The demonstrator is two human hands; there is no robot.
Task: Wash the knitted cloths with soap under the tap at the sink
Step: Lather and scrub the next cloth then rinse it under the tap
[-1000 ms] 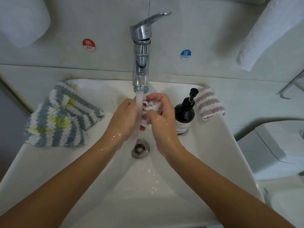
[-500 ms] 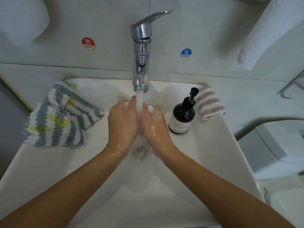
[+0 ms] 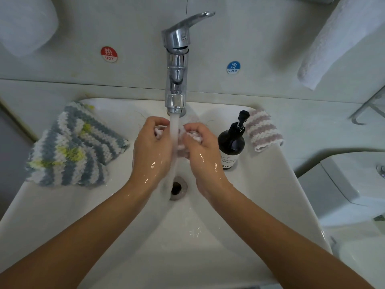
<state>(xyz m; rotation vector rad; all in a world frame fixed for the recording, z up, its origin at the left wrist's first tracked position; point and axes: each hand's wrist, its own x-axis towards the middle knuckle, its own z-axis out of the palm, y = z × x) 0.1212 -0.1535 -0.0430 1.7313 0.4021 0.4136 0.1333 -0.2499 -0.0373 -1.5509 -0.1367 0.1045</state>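
Small pink-and-white knitted cloth (image 3: pixel 193 135) is bunched up wet between both hands, right under the tap (image 3: pixel 176 59) — the water stream (image 3: pixel 174 130) runs down through the gap between them and on to the drain (image 3: pixel 177 187). Only bits of the cloth show: a tuft at the left fingers, a bigger lump at the right fingers, some more low down betw. the palms. Left hand (image 3: pixel 152 149) has fingers curled in, gripping its end of the cloth; right hand (image 3: pixel 203 151) likewise clenched round the other end. Both hands and forearms are wet and shiny.

Other cloths: a blue-grey, white and yellow striped one (image 3: pixel 73 147) lies crumpled on the sink's left rim, part hanging over the outer edge; a pink-and-white striped one (image 3: pixel 263 130) sits folded on the back-right rim, just beside the dark soap pump bottle (image 3: pixel 231 144). The bottle stands upright, v. close to the right hand — nearly touching the knuckles.

Sink (image 3: pixel 260 205) is a white basin, wide toward the viewer, narrower at the back wall. Open basin floor in front of the drain betw. the forearms. Hot sticker (image 3: pixel 109 54) and cold sticker (image 3: pixel 233 67) on the wall either side of the tap; white towel (image 3: pixel 337 38) hangs top right.
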